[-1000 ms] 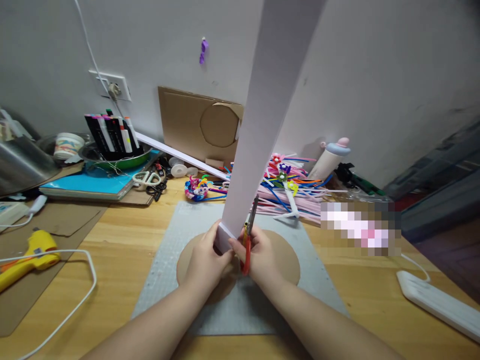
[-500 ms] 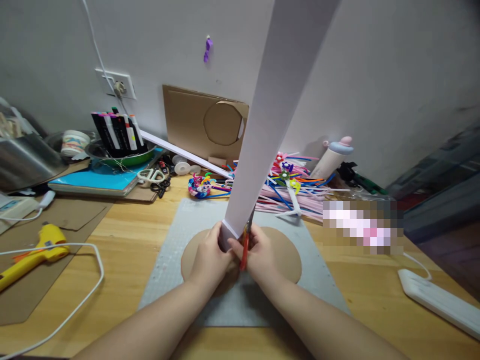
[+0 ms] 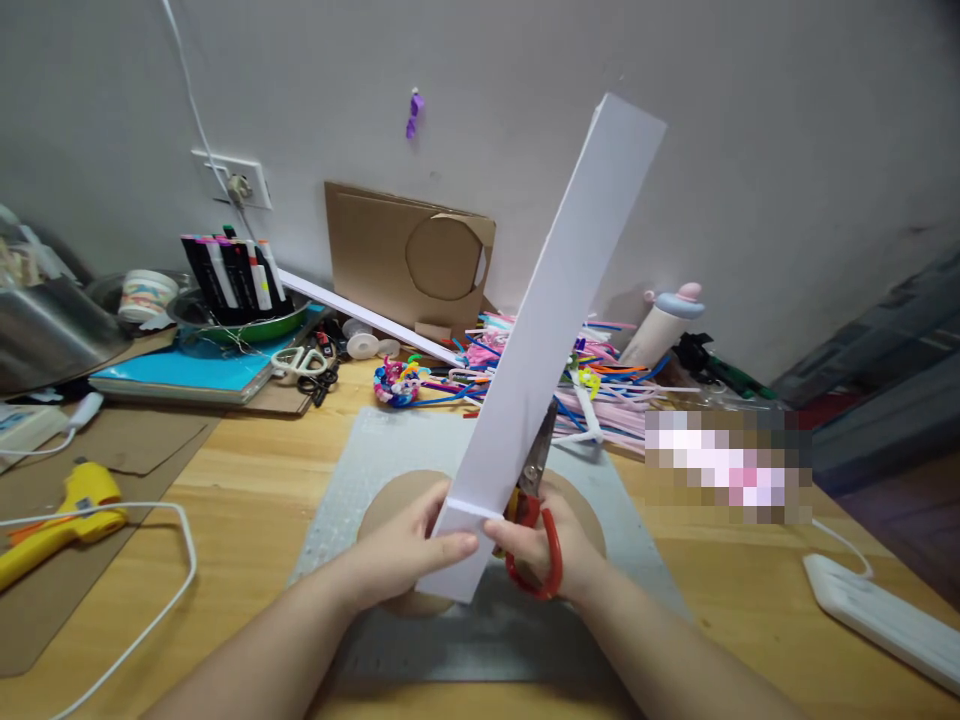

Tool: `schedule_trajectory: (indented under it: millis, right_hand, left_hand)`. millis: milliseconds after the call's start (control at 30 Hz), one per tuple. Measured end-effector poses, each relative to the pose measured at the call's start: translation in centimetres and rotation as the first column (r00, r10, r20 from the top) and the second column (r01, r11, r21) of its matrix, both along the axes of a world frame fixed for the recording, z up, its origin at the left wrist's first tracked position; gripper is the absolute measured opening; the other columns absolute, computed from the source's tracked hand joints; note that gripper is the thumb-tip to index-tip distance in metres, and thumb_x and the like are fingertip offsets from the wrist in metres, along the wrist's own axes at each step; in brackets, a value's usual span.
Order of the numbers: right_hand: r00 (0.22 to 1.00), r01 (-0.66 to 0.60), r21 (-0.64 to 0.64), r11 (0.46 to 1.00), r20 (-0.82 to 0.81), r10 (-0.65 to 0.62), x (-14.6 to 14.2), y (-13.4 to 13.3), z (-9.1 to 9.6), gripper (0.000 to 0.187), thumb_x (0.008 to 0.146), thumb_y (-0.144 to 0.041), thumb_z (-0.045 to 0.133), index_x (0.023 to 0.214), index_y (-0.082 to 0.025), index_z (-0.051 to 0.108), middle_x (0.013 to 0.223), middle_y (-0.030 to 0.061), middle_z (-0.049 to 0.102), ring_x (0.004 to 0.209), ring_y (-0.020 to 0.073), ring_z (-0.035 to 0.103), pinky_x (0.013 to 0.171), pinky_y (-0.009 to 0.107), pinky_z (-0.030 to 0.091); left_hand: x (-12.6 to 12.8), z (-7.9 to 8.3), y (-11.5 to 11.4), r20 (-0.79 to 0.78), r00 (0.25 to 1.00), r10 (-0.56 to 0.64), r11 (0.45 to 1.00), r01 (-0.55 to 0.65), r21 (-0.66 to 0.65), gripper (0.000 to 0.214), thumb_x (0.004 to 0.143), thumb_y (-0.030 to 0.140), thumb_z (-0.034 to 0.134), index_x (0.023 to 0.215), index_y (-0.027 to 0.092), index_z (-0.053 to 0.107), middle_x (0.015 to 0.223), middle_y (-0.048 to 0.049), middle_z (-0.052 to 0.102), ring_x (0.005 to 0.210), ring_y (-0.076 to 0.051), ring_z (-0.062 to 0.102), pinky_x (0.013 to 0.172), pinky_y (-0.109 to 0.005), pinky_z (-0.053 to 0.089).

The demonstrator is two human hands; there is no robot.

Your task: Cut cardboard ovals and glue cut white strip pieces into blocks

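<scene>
A long white paper strip [image 3: 551, 280] leans up and to the right, with a crease across it near its lower end. My left hand [image 3: 409, 545] grips that end from the left, thumb on the front face. My right hand [image 3: 559, 555] is closed around red-handled scissors [image 3: 534, 470], blades pointing up beside the strip, while its thumb presses on the strip at the crease. Below both hands, a round piece of brown cardboard [image 3: 394, 490] lies on a grey cutting mat [image 3: 337, 500], partly hidden by the hands and strip.
At the left lie a yellow glue gun [image 3: 90, 500] and its white cord. Pipe cleaners [image 3: 622, 415] are piled behind the mat. Cardboard with a round cut [image 3: 367, 235] leans on the wall. White scissors [image 3: 298, 362] and a marker holder [image 3: 236, 275] stand back left.
The strip has tipped farther right and come lower, so its top end now shows. Its lower end has swung toward me. The scissors have turned and now show their red handle loops.
</scene>
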State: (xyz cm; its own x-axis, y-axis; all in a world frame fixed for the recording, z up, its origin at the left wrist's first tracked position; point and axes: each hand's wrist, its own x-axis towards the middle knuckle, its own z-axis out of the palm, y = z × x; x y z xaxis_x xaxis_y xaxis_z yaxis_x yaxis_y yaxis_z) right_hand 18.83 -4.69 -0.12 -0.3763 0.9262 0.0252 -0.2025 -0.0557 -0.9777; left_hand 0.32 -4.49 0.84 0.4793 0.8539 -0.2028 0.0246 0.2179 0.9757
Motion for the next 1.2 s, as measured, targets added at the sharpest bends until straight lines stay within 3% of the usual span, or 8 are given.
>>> schedule_trajectory:
  millis: [100, 233, 367, 567, 800, 933, 1100, 1200]
  right_hand:
    - [0.995, -0.097, -0.075, 0.992, -0.003, 0.097, -0.1, -0.3, -0.2, 0.031, 0.069, -0.033, 0.076, 0.093, -0.02, 0.059, 0.064, -0.0015, 0.062, 0.045, 0.0142, 0.055, 0.042, 0.026, 0.047]
    - [0.987, -0.159, -0.132, 0.978, -0.02, 0.158, -0.3, -0.2, 0.0, 0.036, 0.07, -0.04, 0.074, 0.092, -0.019, 0.056, 0.06, -0.0018, 0.062, 0.042, 0.0144, 0.056, 0.04, 0.026, 0.047]
    - [0.988, -0.134, -0.112, 0.985, -0.095, 0.123, -0.5, -0.1, 0.4, 0.04, 0.067, -0.042, 0.077, 0.088, -0.017, 0.054, 0.06, -0.0009, 0.061, 0.042, 0.0144, 0.058, 0.041, 0.025, 0.049]
    - [0.976, -0.165, -0.135, 0.977, -0.167, 0.142, -0.8, -0.5, 0.0, 0.036, 0.074, -0.042, 0.072, 0.089, -0.018, 0.051, 0.042, -0.0083, 0.049, 0.032, 0.0105, 0.046, 0.036, 0.024, 0.045]
    - [0.991, -0.095, -0.099, 0.991, -0.104, 0.084, -0.9, 0.0, 0.6, 0.039, 0.07, -0.046, 0.075, 0.084, -0.02, 0.049, 0.06, -0.0033, 0.059, 0.042, 0.0139, 0.057, 0.041, 0.025, 0.046]
    - [0.99, 0.101, -0.044, 0.994, 0.101, -0.096, 1.0, 0.3, 1.8, 0.037, 0.073, -0.051, 0.069, 0.073, -0.022, 0.047, 0.058, -0.0056, 0.05, 0.043, 0.0093, 0.047, 0.042, 0.021, 0.038]
    - [0.822, -0.12, 0.183, 0.976, 0.57, -0.006, 5.0, -0.9, 3.4, 0.03, 0.08, -0.049, 0.061, 0.078, -0.021, 0.051, 0.07, -0.0009, 0.051, 0.06, 0.0141, 0.043, 0.053, 0.024, 0.037]
    - [0.634, -0.238, 0.126, 0.963, 0.772, 0.056, 6.8, -2.0, 3.7, 0.023, 0.086, -0.041, 0.053, 0.078, -0.021, 0.047, 0.073, -0.0016, 0.051, 0.064, 0.0143, 0.042, 0.059, 0.025, 0.037]
  left_hand:
    - [0.4, 0.1, -0.5, 0.253, 0.951, -0.179, 0.941, 0.24, -0.239, 0.056, 0.07, 0.048, 0.071, 0.117, 0.02, 0.06, 0.092, -0.0065, 0.07, 0.08, -0.02, 0.065, 0.072, -0.031, 0.049]
    - [1.2, -0.5, -1.0, 0.281, 0.955, -0.092, 0.938, 0.178, -0.298, 0.046, 0.068, 0.047, 0.073, 0.1, 0.016, 0.065, 0.077, -0.0049, 0.069, 0.068, -0.017, 0.064, 0.069, -0.031, 0.05]
    - [1.5, -0.9, -1.2, 0.287, 0.958, 0.009, 0.934, 0.094, -0.344, 0.043, 0.07, 0.045, 0.072, 0.101, 0.017, 0.064, 0.072, -0.0032, 0.066, 0.06, -0.016, 0.061, 0.061, -0.03, 0.052]
    - [0.7, -0.4, -1.4, 0.426, 0.897, -0.12, 0.937, 0.244, -0.251, 0.043, 0.074, 0.041, 0.067, 0.104, 0.01, 0.063, 0.091, -0.0137, 0.071, 0.082, -0.023, 0.067, 0.075, -0.031, 0.05]
    - [1.5, -1.1, -1.5, 0.239, 0.968, 0.082, 0.979, -0.034, -0.199, 0.041, 0.075, 0.047, 0.067, 0.096, 0.015, 0.054, 0.065, -0.0031, 0.066, 0.05, -0.013, 0.06, 0.05, -0.024, 0.046]
    - [1.2, -0.6, -1.3, 0.298, 0.949, 0.107, 0.975, -0.042, -0.217, 0.045, 0.074, 0.05, 0.067, 0.098, 0.013, 0.054, 0.066, -0.0054, 0.067, 0.051, -0.015, 0.061, 0.05, -0.026, 0.046]
    - [0.7, -0.4, -1.1, 0.299, 0.949, 0.094, 0.963, -0.011, -0.268, 0.044, 0.074, 0.05, 0.066, 0.094, 0.011, 0.059, 0.067, -0.0065, 0.066, 0.052, -0.015, 0.061, 0.052, -0.026, 0.046]
    - [0.6, -0.4, -1.3, 0.303, 0.951, 0.062, 0.968, 0.016, -0.251, 0.041, 0.076, 0.049, 0.065, 0.092, 0.012, 0.061, 0.067, -0.0059, 0.066, 0.052, -0.014, 0.061, 0.052, -0.025, 0.046]
